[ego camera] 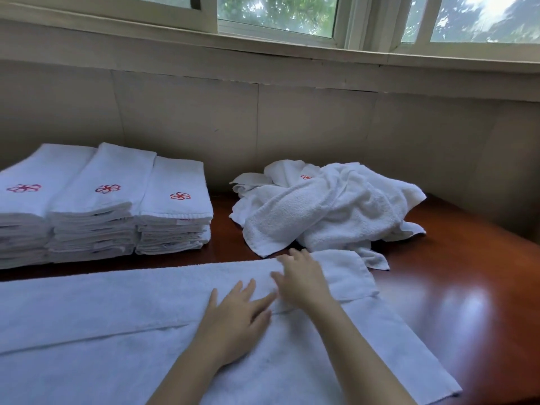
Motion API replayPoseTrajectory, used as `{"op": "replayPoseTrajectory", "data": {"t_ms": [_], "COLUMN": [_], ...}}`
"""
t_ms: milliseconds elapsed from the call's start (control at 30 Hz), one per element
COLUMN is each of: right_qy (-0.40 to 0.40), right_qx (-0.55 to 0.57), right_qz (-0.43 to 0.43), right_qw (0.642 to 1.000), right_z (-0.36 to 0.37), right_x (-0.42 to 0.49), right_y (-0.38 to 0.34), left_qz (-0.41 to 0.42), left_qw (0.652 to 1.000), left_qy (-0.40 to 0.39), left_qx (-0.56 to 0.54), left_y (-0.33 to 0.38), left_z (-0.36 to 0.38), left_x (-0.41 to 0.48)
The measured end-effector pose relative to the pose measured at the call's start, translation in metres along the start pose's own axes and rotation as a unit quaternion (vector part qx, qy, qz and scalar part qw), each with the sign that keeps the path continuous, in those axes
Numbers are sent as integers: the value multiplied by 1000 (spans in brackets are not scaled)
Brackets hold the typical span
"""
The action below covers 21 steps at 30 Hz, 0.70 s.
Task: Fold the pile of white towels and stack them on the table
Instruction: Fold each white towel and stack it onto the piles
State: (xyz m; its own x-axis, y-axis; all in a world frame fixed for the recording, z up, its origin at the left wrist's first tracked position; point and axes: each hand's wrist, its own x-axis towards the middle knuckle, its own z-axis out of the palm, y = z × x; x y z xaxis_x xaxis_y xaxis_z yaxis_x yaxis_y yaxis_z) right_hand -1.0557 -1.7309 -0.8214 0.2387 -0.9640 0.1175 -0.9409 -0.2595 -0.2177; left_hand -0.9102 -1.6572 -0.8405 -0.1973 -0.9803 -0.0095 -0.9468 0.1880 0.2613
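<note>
- Seen from the head view, one white towel (102, 311) lies spread flat along the near edge of the wooden table (467, 287), with its far long side folded over toward the person.
- The left hand (236, 314) rests palm down on this towel, fingers straight and spread, just beside the fold line.
- The right hand (301, 280) lies just beyond it on the folded-over layer, near the towel's right end. Its fingers are fanned and somewhat blurred, and it pinches nothing that can be seen.
- A loose pile of unfolded towels (330, 206) sits toward the far edge, right of the middle, and its front corner touches the flat towel.
- Three stacks of folded towels (102, 197) stand side by side at the far left of the table against the wall (292, 121), each topped with a red flower mark.
- A window (277, 13) runs above the wall.
</note>
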Motion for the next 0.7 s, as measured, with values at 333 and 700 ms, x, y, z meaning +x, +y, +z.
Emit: {"op": "replayPoseTrajectory", "data": {"t_ms": [333,700], "right_qy": [-133,-89], "right_qx": [-39,48], "right_qz": [92,-113], "right_qw": [986,988], "right_z": [12,67], "right_x": [4,4], "right_y": [-70,-151], "left_qz": [-329,-553], "left_qw": [944,819], "left_qy": [25,154], "left_qx": [-21,7], "left_y": [-131,-269], "left_z": [-44,-63], "left_x": [-61,-167]}}
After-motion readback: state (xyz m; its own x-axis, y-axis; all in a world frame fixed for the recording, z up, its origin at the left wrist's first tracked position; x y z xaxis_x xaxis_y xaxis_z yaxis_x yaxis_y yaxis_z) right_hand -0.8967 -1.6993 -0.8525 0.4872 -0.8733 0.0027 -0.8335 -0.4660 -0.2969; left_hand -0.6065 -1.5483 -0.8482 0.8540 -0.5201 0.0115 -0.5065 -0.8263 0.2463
